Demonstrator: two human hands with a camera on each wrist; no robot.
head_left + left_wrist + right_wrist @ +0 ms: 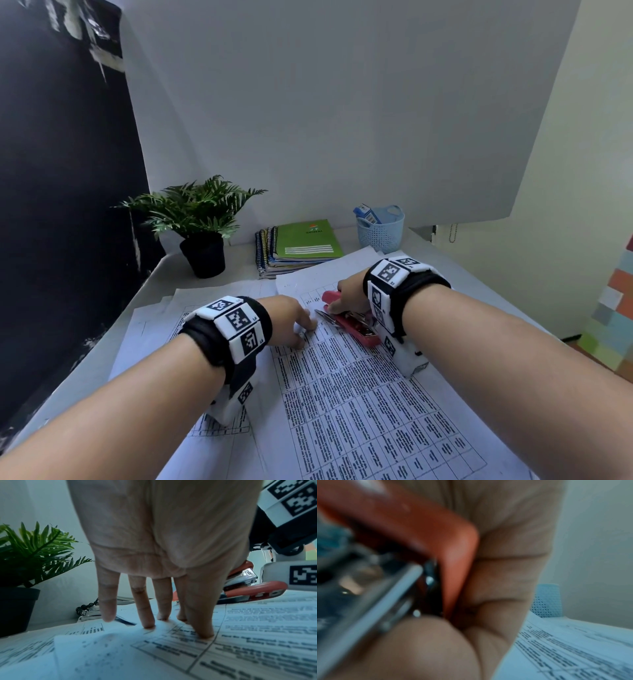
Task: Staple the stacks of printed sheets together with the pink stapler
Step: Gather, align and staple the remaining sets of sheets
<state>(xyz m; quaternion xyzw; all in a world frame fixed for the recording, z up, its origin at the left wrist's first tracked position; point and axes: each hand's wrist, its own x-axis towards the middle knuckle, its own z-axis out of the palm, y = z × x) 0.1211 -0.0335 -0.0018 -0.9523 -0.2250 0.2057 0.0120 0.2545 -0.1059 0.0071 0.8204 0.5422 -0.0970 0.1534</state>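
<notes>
A stack of printed sheets [359, 387] with tables of text lies across the desk in front of me. My left hand [294, 317] presses its straight fingertips [149, 625] down on the top sheet [257, 635] near its far left corner. Just to the right, my right hand [347, 294] grips the pink stapler [349, 323], fingers over its top, thumb at its side. The stapler [254, 589] sits on the same sheet, its metal parts showing. In the right wrist view the stapler [412, 524] is a close blur against my curled fingers [505, 574].
More printed sheets [154, 315] lie spread to the left. A potted fern [198, 219] stands at the back left, a pile of spiral notebooks [298, 246] behind the sheets, and a blue mesh basket [380, 228] at the back right. A white wall backs the desk.
</notes>
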